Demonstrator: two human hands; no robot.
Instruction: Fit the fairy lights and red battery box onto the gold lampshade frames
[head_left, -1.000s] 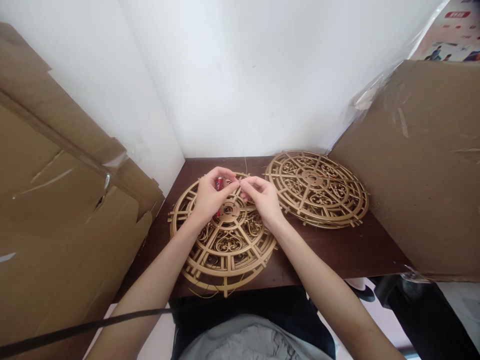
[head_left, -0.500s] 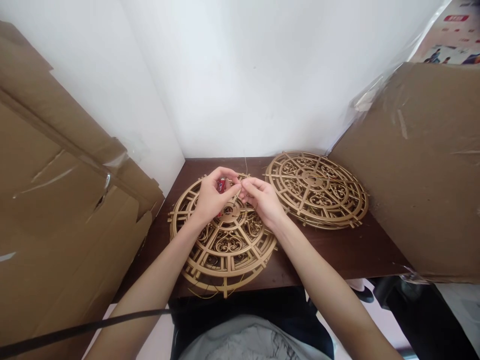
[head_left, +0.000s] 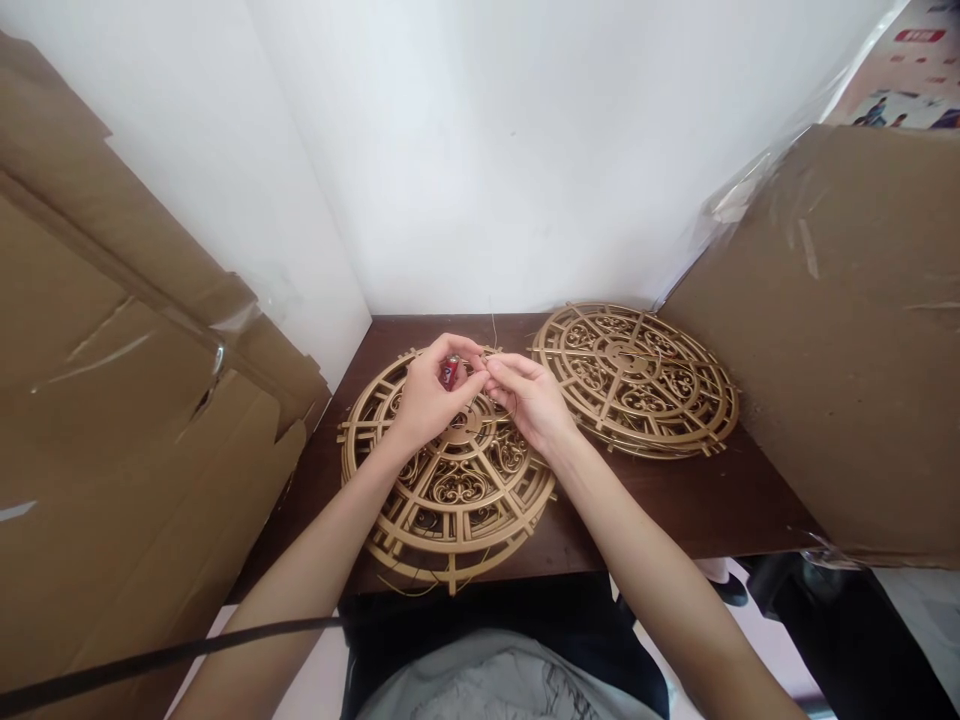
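Left hand [head_left: 429, 398] now sits slightly higher than before, pinching a small red item [head_left: 451, 371]. Right hand [head_left: 529, 400] has closed in, fingertips pinching a thin wire [head_left: 493, 330] beside it. Both over the near gold fretwork disc [head_left: 450, 480] on the desk [head_left: 675, 500].

Small red cylinder [head_left: 450, 371] pinched above near gold openwork disc [head_left: 450, 490] on dark table.
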